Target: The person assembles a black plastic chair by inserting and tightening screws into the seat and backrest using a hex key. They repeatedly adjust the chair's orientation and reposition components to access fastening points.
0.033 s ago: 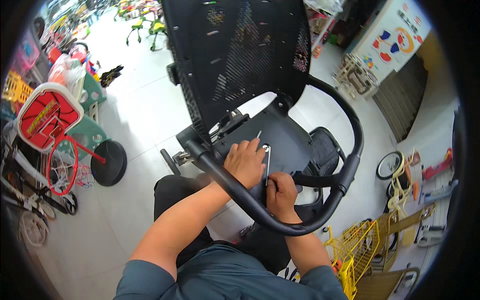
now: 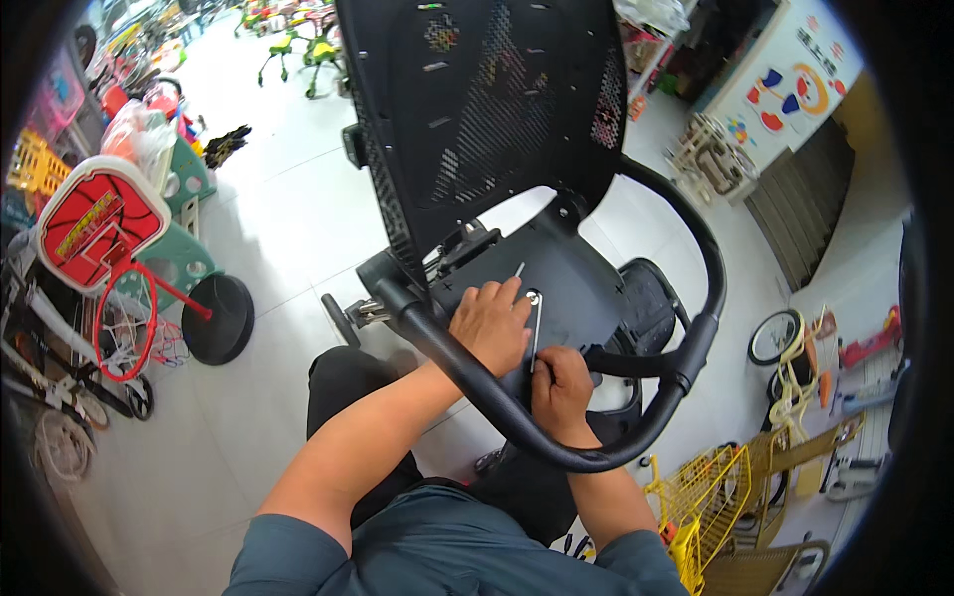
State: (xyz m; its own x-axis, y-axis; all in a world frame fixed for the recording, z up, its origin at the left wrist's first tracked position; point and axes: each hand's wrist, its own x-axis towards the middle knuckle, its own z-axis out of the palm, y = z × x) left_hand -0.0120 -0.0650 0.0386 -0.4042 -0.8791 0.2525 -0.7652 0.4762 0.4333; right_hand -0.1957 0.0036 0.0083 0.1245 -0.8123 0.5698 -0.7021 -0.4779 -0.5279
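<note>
A black child's stroller (image 2: 561,243) stands before me, its dark seat base tilted up and its mesh backrest (image 2: 487,99) raised. My right hand (image 2: 563,389) is closed on the lower end of a slim silver wrench (image 2: 538,333). The wrench's upper end sits at a bright round fastener (image 2: 534,298) on the seat base. My left hand (image 2: 490,323) rests beside it with fingers bent over the seat base. A thin metal rod (image 2: 520,269) sticks out just past those fingertips; what lies under the palm is hidden.
The black padded bar (image 2: 477,382) loops over my wrists. To the left stand a toy basketball hoop (image 2: 104,223) and its round black base (image 2: 219,320). Yellow wire frames (image 2: 711,497) and a small wheeled frame (image 2: 775,333) are at right. A cartoon-printed box (image 2: 785,84) stands far right.
The whole view has shifted very slightly. Both hands and the wrench keep their places on the seat base.
</note>
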